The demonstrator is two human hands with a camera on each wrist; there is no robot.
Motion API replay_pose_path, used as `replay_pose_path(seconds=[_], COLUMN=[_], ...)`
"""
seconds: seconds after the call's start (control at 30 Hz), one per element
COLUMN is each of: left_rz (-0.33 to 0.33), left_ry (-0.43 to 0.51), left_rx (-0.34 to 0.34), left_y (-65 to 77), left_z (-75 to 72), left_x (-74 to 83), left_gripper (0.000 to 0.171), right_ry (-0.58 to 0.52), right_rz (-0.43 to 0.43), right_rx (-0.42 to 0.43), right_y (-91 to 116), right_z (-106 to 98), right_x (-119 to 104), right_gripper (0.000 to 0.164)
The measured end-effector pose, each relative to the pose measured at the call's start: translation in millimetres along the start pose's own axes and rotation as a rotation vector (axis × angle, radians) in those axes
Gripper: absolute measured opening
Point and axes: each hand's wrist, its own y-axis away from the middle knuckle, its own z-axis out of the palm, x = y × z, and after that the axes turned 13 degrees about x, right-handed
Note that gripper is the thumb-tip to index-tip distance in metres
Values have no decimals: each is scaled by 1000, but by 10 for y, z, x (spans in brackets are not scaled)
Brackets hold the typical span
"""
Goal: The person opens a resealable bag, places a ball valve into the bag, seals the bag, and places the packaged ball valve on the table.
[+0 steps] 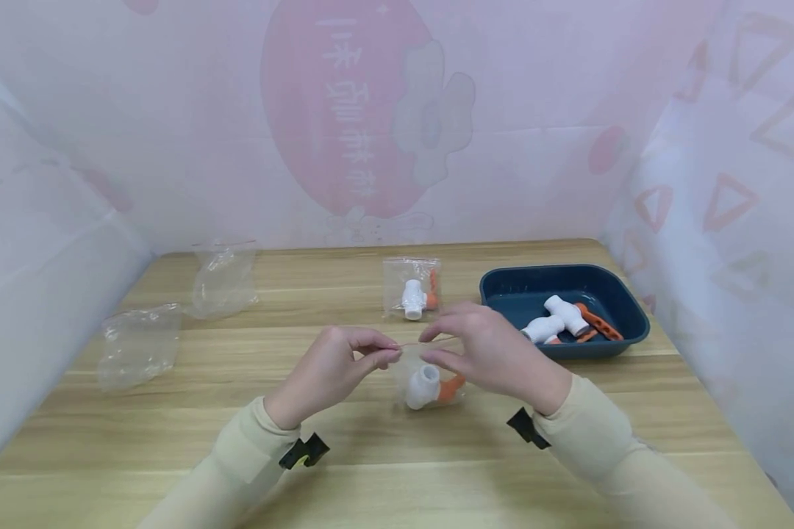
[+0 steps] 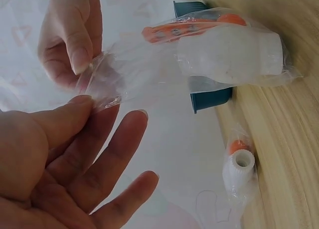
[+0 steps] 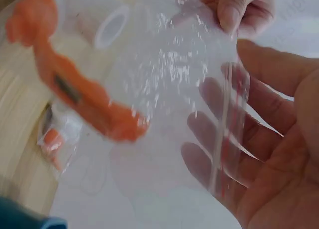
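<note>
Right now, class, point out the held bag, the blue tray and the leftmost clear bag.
Held bag (image 3: 167, 79): right wrist view, on its clear plastic side.
Blue tray (image 1: 519, 302): head view, on its bare floor.
Leftmost clear bag (image 1: 140, 345): head view, on its middle.

the left forearm (image 1: 231, 463), in a cream fabric sleeve, slants up from the bottom left of the head view; the right forearm (image 1: 615, 444), sleeved alike, slants up from the bottom right. the bare left hand (image 1: 334, 367), near the centre, pinches with thumb and forefinger, its other fingers loosely spread at lower left in the left-wrist view. the bare right hand (image 1: 492, 356), right of centre, points leftward, thumb above its lightly bent fingers at the right of the right-wrist view.
</note>
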Motion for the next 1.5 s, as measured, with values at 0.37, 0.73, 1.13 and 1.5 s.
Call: replay_pose_path(seconds=[0.37, 0.73, 1.13, 1.5], left_rz=[39, 40, 54, 54], left_ry=[7, -11, -27, -21], left_rx=[2, -3, 11, 13], left_y=[21, 32, 58, 66], left_z=[-9, -18, -31, -30], left_x=[-1, 10, 39, 48], left_gripper=[9, 6, 7, 6], right_ry=[-29, -56, -94, -40], right_rz=[-32, 21, 65, 21], right_rx=[-44, -75, -121, -114], right_y=[-135, -132, -87, -72], right_z=[91, 101, 7, 4], right_x=[-84, -86, 35, 12], right_gripper=[6, 5, 5, 4])
